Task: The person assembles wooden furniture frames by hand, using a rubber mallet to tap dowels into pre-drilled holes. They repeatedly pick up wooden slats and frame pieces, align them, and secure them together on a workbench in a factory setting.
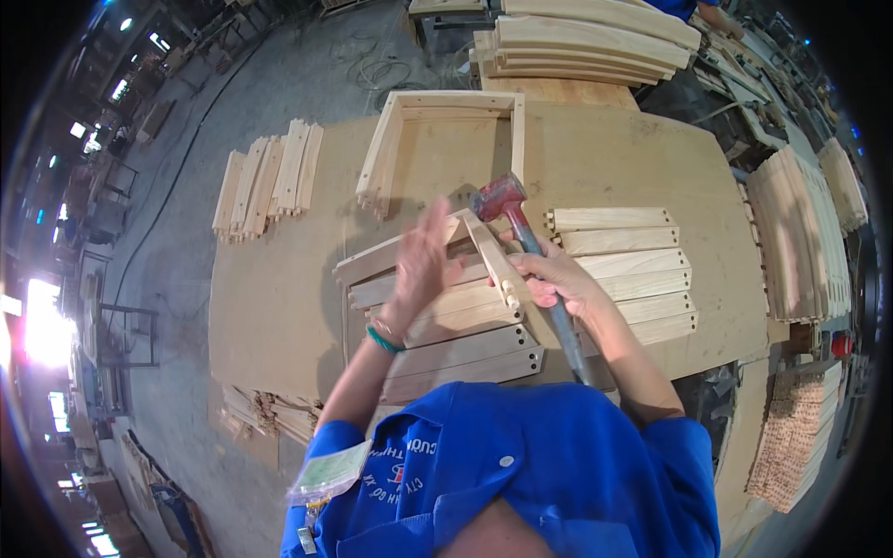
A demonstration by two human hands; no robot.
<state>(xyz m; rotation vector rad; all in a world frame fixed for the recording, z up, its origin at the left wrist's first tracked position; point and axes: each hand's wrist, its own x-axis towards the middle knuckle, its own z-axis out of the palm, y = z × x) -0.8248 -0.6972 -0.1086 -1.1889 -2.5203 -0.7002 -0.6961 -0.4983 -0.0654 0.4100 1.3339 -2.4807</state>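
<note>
A clear plastic badge sleeve [327,472] with a pale green card inside hangs at the left of my chest, a slanted rectangle against my blue work shirt [521,465]. The shirt has light lettering and a red mark on the chest, partly folded out of sight. I see no other labels or packages on the bench.

My left hand [420,265] is raised over the work, fingers stretched out and held close together, palm turned toward the wood. It is blurred, so I cannot tell whether it touches the slat below. A green band [381,340] sits on that wrist, and the forearm rises from the lower edge, bent at the elbow.

My right hand [556,279] is wrapped tight around the handle of a red-headed mallet [499,197], whose head lies just above the hand, pointing away from me. The same hand's fingers also rest against a short wooden rail with dowel pegs [493,260], which stands tilted over a stack of curved wooden slats [465,349] at the middle of the plywood bench top [279,307].

Beyond the mallet head lies an open wooden frame [400,121]. More slats with holes in their ends [642,270] lie to my right, and a bundle of short pieces [265,186] to my left.
</note>
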